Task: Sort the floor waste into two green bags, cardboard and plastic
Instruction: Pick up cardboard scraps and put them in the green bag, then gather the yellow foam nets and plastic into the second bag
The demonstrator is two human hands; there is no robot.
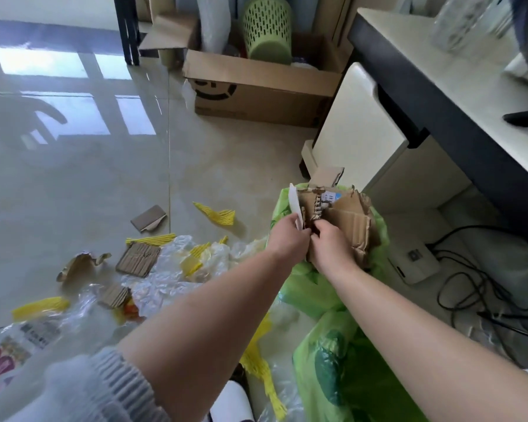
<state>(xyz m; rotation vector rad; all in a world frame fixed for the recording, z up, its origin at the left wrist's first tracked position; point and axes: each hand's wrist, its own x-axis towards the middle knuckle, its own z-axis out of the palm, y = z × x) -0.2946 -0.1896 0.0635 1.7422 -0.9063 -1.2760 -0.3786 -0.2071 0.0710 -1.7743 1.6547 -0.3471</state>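
Both hands hold a bundle of torn cardboard pieces (345, 217) over the mouth of a green bag (311, 287) beside the white cabinet. My left hand (287, 239) pinches a white-edged piece at the bundle's left side. My right hand (329, 248) grips the brown corrugated pieces from below. A second green bag (348, 379) lies nearer to me at the bottom right. On the floor to the left lie cardboard scraps (138, 258), yellow foam netting (217, 215) and crumpled clear plastic film (177, 269).
A large open cardboard box (256, 89) with a green basket (267, 25) stands at the back. A white cabinet (360, 138) and a dark-edged desk (457, 95) line the right side. Black cables (476, 287) and a white power strip (415, 263) lie under the desk.
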